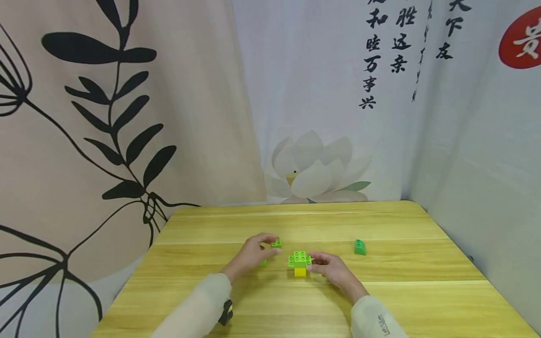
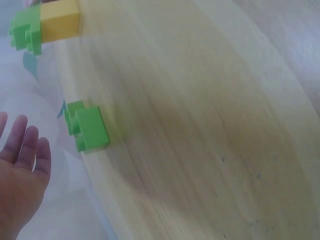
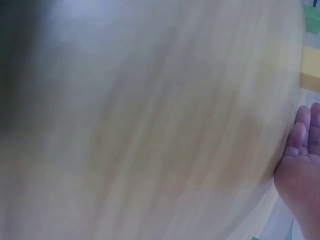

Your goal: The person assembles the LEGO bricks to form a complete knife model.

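My left hand [image 1: 252, 253] reaches over the table, thumb and fingers parted around a small lime-green toy brick [image 1: 276, 243]. Another green brick [image 1: 264, 263] lies below that hand, mostly hidden by it. In the left wrist view, two green bricks [image 2: 93, 128] overlap, the fingers [image 2: 29, 145] extended to their left. My right hand [image 1: 336, 271] pinches the right side of a built brick piece [image 1: 299, 259], lime-green bricks on top of a yellow brick [image 1: 300, 272]. The right wrist view catches only the edge of the yellow brick [image 3: 311, 67] beyond the fingers.
A darker green brick [image 1: 359, 247] sits on the wooden table [image 1: 422, 300] to the right. A black object [image 1: 226, 313] shows beside the left sleeve. Printed curtains [image 1: 203, 117] hang behind the table and along its right side.
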The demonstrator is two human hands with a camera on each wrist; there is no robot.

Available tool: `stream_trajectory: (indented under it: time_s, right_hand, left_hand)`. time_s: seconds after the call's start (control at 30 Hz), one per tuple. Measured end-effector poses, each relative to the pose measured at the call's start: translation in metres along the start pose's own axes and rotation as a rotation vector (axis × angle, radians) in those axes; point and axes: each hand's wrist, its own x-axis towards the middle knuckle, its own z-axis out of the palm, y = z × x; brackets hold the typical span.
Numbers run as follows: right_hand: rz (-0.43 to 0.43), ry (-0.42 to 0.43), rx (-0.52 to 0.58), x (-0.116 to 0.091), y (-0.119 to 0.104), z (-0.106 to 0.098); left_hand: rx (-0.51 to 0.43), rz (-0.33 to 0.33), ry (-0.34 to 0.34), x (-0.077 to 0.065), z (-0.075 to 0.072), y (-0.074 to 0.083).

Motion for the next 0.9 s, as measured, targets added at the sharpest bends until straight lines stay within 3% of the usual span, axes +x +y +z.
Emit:
stream_trajectory:
  time_s: [0.53,0.9]
  right_hand:
    - [0.016,0.002,-0.014,-0.002,-0.003,0.001]
    - [0.019,0.008,-0.014,-0.001,-0.002,0.002]
  left_hand:
    - [0.038,-0.066,0.103,-0.006,-0.030,-0.024]
    - [0.019,-0.131,0.045,-0.013,-0.041,-0.046]
